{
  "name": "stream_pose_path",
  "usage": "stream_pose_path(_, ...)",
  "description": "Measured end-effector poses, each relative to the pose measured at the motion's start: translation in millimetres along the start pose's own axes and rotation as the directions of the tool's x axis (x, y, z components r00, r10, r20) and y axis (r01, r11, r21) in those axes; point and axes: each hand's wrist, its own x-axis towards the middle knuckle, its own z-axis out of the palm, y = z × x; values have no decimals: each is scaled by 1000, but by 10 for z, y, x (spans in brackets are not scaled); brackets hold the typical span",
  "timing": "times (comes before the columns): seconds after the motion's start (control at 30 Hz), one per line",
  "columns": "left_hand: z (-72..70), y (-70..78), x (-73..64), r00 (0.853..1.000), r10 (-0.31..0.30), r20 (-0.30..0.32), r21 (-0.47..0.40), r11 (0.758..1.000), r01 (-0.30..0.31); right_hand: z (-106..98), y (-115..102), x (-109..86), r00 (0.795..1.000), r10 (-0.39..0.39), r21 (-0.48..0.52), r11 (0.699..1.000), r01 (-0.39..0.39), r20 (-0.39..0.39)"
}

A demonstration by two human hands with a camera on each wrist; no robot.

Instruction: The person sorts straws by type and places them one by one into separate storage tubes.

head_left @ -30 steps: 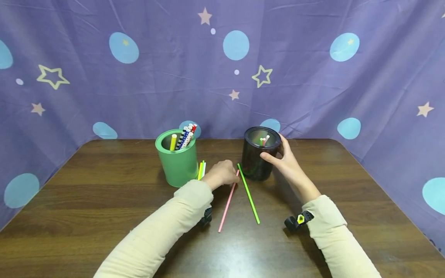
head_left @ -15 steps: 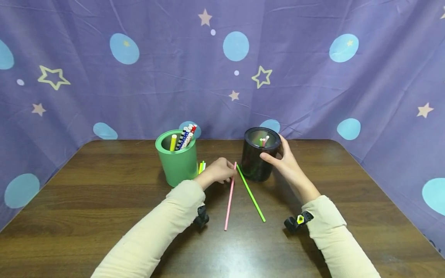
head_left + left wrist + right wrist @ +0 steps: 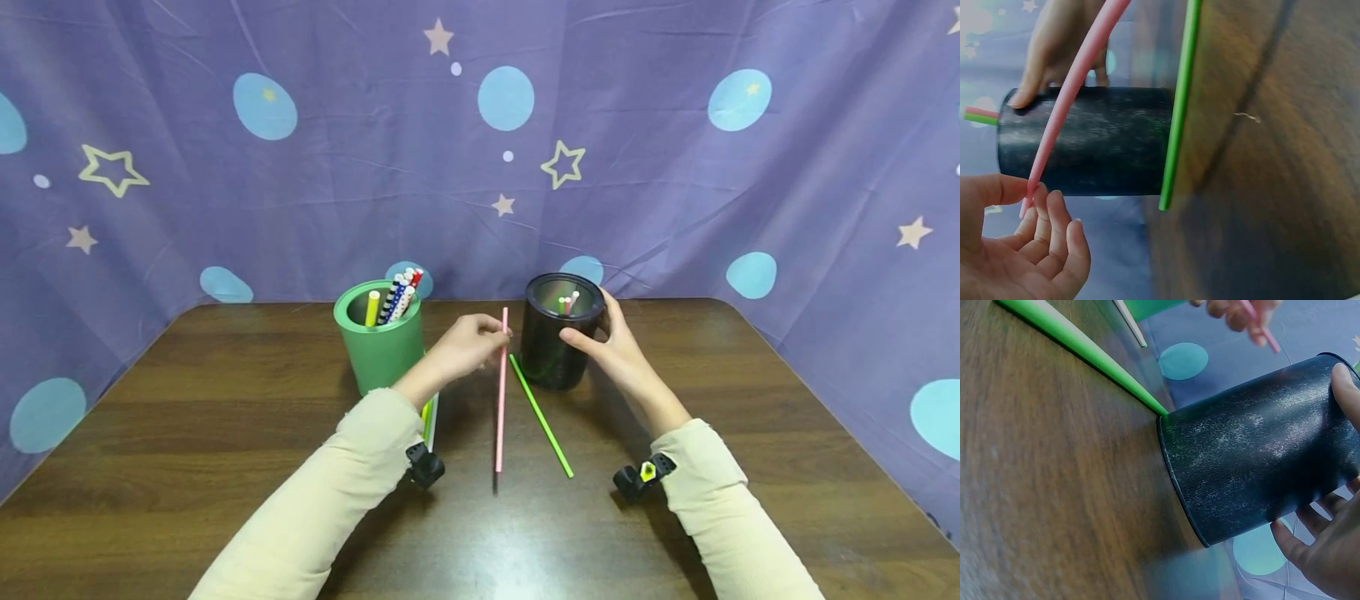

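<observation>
Black cup (image 3: pixel 1254 450) slanting at centre right, right fingers (image 3: pixel 1291 545) gripping it, green straw (image 3: pixel 1082 347) at upper left, pink straw (image 3: pixel 1271 342) in left fingers (image 3: pixel 1236 317) at top, wooden surface (image 3: pixel 1054 475) at left.

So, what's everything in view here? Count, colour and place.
table: one, brown, foreground
backdrop: one, purple, patterned, behind
green cup: one, green, left of centre
green cup's straws: several, mixed colours, inside
black cup: one, black, right of centre
black cup's straws: at least three, green, pink and whitish, inside
pink straw: one, pink, between the cups
green straw: one, green, near the black cup
loose straws: at least three, yellow, green, white, by the green cup
wrist cameras: two, black, one per wrist
sleeves: two, cream, both forearms
left hand: one, bare, pinching pink straw
right hand: one, bare, gripping black cup
</observation>
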Motion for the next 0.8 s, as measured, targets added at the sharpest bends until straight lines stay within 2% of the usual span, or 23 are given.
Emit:
stream_pose_path(0.13,-58,84,-52,997,58,-54,-20,998,-60,5,-5,-7,1000,-8,0,1000,8,3)
stream_pose_path(0.23,-96,141,-73,987,110,-114,-60,991,-117,7,-9,-10,1000,-12,-1,1000,12,4)
stream_pose_path(0.37,-150,220,-99,965,165,-204,-126,973,-193,5,-5,-8,1000,-9,4,1000,9,2)
stream_pose_path(0.47,-207,290,-120,939,199,-281,-173,952,-254,5,3,-5,1000,-4,5,1000,4,2)
stream_pose_path(0.53,-252,349,-143,916,219,-337,-199,934,-297,4,7,-3,1000,-2,3,1000,2,1)
stream_pose_path(0.63,-321,443,-177,866,257,-428,-224,898,-378,3,4,-1,1000,-4,4,1000,4,1)
stream_pose_path(0.7,-361,500,-200,826,286,-485,-226,872,-435,0,7,3,1000,-7,3,1000,7,0)
stream_pose_path(0.8,-405,563,-223,758,330,-562,-218,825,-521,0,10,8,1000,-12,3,1000,12,0)
